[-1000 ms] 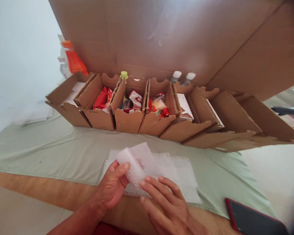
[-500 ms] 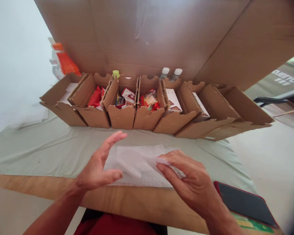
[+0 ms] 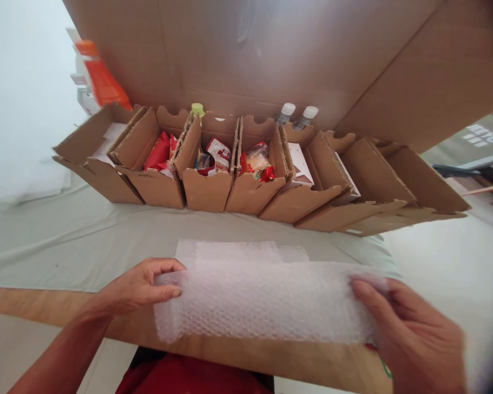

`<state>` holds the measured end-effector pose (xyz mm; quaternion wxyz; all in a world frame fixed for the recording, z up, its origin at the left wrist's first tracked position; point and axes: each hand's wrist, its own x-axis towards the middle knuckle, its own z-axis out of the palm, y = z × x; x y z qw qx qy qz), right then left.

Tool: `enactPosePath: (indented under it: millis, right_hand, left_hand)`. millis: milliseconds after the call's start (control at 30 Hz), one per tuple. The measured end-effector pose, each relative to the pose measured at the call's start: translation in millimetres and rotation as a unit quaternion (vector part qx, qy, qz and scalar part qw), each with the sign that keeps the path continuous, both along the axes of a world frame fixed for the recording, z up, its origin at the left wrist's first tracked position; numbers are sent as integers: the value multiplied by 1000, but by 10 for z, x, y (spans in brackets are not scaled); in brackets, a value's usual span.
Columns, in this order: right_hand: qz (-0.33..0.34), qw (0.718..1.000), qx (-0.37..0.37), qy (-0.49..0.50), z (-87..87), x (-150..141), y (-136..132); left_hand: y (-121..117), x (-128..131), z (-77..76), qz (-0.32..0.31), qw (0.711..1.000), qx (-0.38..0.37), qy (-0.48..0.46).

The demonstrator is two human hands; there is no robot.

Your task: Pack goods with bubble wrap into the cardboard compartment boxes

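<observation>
A sheet of bubble wrap [image 3: 263, 306] is stretched sideways between my two hands above the table's front edge. My left hand [image 3: 148, 284] pinches its left end, thumb in front and fingers behind. At the right end, my right hand [image 3: 411, 323] grips the sheet with the thumb pressed on its face. Behind the held sheet, more bubble wrap [image 3: 230, 251] lies flat on the table cloth. The lower part of those flat pieces is hidden by the sheet I hold.
Cardboard bins [image 3: 205, 189] stand in a row, several with red snack packets [image 3: 160, 153] or white boxes [image 3: 299, 164]. An orange bottle [image 3: 102, 76] and white-capped bottles [image 3: 287, 111] are behind them. A tall cardboard panel [image 3: 213, 54] rises at the back.
My left hand has closed on the bubble wrap. My right hand has moved right, spreading the sheet wide, and the phone at the right is now mostly covered.
</observation>
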<state>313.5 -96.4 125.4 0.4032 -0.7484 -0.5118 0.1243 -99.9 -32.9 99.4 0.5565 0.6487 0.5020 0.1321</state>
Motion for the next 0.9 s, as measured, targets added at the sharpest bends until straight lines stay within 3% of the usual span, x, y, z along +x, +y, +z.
enactPosePath:
  millis: [100,167,233,300,367,433,533,600,667,767,900]
  right_hand:
    - [17,997,-46,-59,-567,86,242]
    - [33,989,-7,-143,-919,124,335]
    - [39,975,54,-211,-1132,179,351]
    - [41,965,99,-239,-1177,259,313]
    - [43,962,118,-241,-1113,334,265]
    - [32,963,122,-236,-1041,366,239]
    - [22,966,111,-231,-1063,311,250]
    - [26,966,103,-234,-1152,250,274]
    - [26,964,109,-242,-1241,210,292]
    - [20,962,122,-245,-1299,211,298]
    - [26,961,119,-249,-1264,244,282]
  left_hand:
    - [79,90,-138,15,979,120,164]
    - [109,175,-272,25,956,169,238]
    - [112,189,-350,40,946,190,260]
    - [102,108,-293,44,941,218,254]
    - [127,-35,-68,57,934,282,212]
    - [240,-180,285,98,906,377,166]
    - [637,-286,845,165,849,468,184]
    - [1017,-258,1116,148,848,445,247]
    - [1408,-174,1279,101,858,363,349]
    - [1836,-35,1412,32,847,274,454]
    - [2027,-22,1582,55,848,282,445]
